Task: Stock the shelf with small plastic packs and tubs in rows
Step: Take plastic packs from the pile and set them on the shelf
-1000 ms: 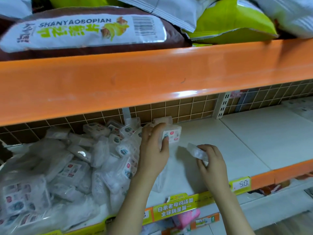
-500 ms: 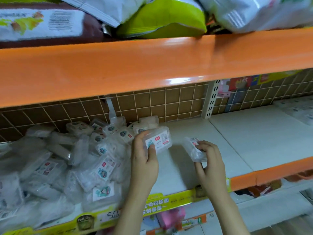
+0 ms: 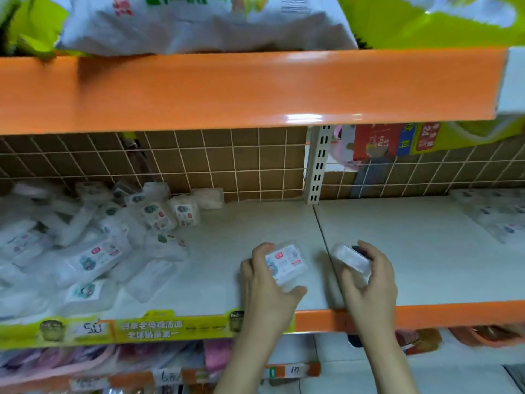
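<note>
- My left hand [image 3: 265, 282] holds one small labelled tub [image 3: 285, 263], thumb below it and fingers curled round its far side. A second ago this hand was still at the edge of the heap with the same tub; now it is away from the heap, over the bare middle of the shelf [image 3: 250, 223].
- My right hand [image 3: 369, 282] grips a second pack [image 3: 352, 258], turned edge-on, so I see only its clear side and not the label. This hand has also travelled to the right and now sits just past the seam between the two shelf boards.
- Both packs are lifted or just touching the board; I cannot tell which, because my fingers hide their undersides.
- The loose heap of packs [image 3: 93, 251] lies on the left part of the shelf, well apart from my hands, and it looks the same as before. A few tubs at the back near the wire grid [image 3: 227, 166] stand more upright, but I see no real row yet.
- I judge that I have finished picking and now I begin placing: the two packs have come to the free area where a row can start.
- The next move, I think, is to set both down flat, labels facing front, close beside each other near the front edge.
- More blurred packs [image 3: 494, 214] lie at the far right of the shelf.
</note>
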`<action>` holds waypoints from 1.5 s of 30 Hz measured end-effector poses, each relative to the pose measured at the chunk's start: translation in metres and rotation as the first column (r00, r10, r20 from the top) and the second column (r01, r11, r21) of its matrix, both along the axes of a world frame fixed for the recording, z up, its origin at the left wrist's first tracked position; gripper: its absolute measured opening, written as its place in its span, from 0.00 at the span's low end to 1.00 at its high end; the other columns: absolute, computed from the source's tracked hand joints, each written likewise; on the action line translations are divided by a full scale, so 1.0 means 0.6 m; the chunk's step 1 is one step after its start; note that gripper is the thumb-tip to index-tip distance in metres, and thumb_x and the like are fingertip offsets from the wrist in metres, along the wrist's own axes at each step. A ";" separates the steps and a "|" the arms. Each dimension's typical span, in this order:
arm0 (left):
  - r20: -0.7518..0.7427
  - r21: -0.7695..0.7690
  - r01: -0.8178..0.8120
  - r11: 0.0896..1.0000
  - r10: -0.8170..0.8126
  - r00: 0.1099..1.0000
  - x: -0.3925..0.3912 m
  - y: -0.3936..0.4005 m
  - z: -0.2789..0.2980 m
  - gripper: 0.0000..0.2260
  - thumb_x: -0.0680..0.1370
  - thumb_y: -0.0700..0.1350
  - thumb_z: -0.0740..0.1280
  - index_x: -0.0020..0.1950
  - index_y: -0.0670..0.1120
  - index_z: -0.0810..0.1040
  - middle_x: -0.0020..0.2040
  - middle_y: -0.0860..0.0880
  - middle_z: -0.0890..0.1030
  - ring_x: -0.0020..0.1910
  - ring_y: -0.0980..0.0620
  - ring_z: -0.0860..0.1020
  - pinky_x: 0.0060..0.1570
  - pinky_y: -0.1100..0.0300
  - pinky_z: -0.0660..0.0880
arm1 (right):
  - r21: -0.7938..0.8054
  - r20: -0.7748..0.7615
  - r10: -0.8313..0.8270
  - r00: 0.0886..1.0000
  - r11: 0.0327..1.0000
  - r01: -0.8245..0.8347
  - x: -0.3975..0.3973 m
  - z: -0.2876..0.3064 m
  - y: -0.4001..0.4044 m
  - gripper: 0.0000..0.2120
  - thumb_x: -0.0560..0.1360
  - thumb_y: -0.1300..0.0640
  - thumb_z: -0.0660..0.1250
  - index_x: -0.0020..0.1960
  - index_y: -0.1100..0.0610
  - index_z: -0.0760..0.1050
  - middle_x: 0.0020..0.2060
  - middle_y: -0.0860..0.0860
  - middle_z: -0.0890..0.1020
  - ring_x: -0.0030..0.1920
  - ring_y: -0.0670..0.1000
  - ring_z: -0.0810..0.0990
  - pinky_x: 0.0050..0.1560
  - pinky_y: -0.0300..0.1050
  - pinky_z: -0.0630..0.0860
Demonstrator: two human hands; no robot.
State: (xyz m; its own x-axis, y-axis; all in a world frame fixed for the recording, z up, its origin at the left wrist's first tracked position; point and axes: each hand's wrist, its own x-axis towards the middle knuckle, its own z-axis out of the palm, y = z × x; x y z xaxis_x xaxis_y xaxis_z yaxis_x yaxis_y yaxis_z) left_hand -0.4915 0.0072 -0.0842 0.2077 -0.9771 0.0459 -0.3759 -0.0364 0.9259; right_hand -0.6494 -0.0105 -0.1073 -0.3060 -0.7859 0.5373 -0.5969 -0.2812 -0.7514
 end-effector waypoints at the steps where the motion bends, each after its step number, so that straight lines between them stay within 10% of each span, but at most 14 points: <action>1: 0.003 -0.004 -0.038 0.999 0.038 0.999 -0.004 0.002 -0.001 0.35 0.65 0.36 0.76 0.59 0.59 0.60 0.56 0.51 0.65 0.52 0.53 0.73 0.52 0.65 0.70 | 0.006 -0.004 0.009 1.000 1.000 -0.009 -0.002 -0.002 0.000 0.20 0.68 0.61 0.64 0.60 0.61 0.73 0.51 0.46 0.74 0.52 0.40 0.68 0.54 0.38 0.65; 5: -0.019 -0.053 -0.161 0.986 0.160 0.987 0.005 -0.006 -0.011 0.33 0.66 0.38 0.76 0.58 0.59 0.60 0.56 0.47 0.72 0.52 0.49 0.76 0.52 0.52 0.76 | -0.029 -0.077 0.026 0.997 0.999 -0.028 -0.007 -0.005 -0.002 0.18 0.68 0.65 0.68 0.58 0.59 0.75 0.50 0.45 0.75 0.53 0.47 0.71 0.54 0.48 0.68; 14: -0.013 -0.041 -0.201 0.979 0.200 0.980 0.049 -0.033 -0.011 0.29 0.65 0.47 0.79 0.58 0.48 0.66 0.55 0.48 0.67 0.49 0.51 0.72 0.43 0.68 0.65 | 0.011 -0.105 0.095 0.990 0.995 -0.095 0.006 -0.006 -0.018 0.19 0.70 0.66 0.66 0.61 0.59 0.74 0.51 0.45 0.75 0.53 0.42 0.71 0.55 0.49 0.69; 24: 0.051 -0.011 -0.220 0.975 0.220 0.974 0.075 -0.080 -0.015 0.20 0.67 0.57 0.74 0.51 0.48 0.76 0.50 0.48 0.77 0.46 0.50 0.75 0.37 0.65 0.67 | -0.014 -0.202 0.208 0.957 0.976 -0.215 0.001 0.004 -0.047 0.16 0.68 0.55 0.59 0.55 0.54 0.75 0.49 0.36 0.73 0.49 0.38 0.70 0.51 0.24 0.63; 34: 0.087 -0.040 -0.222 0.974 0.225 0.970 -0.100 -0.101 0.000 0.31 0.67 0.39 0.74 0.68 0.47 0.67 0.56 0.48 0.68 0.51 0.50 0.69 0.47 0.67 0.63 | 0.034 -0.224 0.254 0.941 0.967 -0.252 -0.178 0.006 -0.089 0.19 0.70 0.51 0.60 0.58 0.54 0.76 0.50 0.45 0.73 0.51 0.43 0.70 0.50 0.34 0.67; 38: 0.200 -0.053 -0.175 0.983 0.182 0.963 -0.213 -0.104 -0.011 0.27 0.62 0.56 0.64 0.58 0.47 0.75 0.51 0.45 0.76 0.51 0.46 0.74 0.46 0.79 0.61 | 0.034 -0.257 0.259 0.931 0.965 -0.259 -0.292 0.017 -0.094 0.19 0.69 0.51 0.59 0.57 0.56 0.76 0.51 0.46 0.74 0.51 0.43 0.70 0.50 0.34 0.66; 41: 0.227 -0.098 -0.196 0.976 0.214 0.950 -0.291 -0.087 0.000 0.30 0.61 0.59 0.64 0.63 0.53 0.75 0.53 0.49 0.75 0.51 0.49 0.75 0.52 0.58 0.73 | 0.057 -0.237 0.254 0.938 0.967 -0.247 -0.361 0.018 -0.096 0.20 0.69 0.49 0.59 0.58 0.56 0.77 0.51 0.47 0.74 0.51 0.41 0.69 0.51 0.31 0.65; 45: 0.269 -0.124 -0.174 0.977 0.202 0.942 -0.350 -0.069 0.018 0.34 0.63 0.55 0.66 0.69 0.50 0.70 0.60 0.47 0.73 0.58 0.48 0.72 0.56 0.54 0.70 | 0.070 -0.186 0.259 0.948 0.966 -0.250 -0.410 0.012 -0.093 0.20 0.68 0.51 0.59 0.57 0.57 0.78 0.50 0.51 0.76 0.50 0.43 0.71 0.51 0.28 0.65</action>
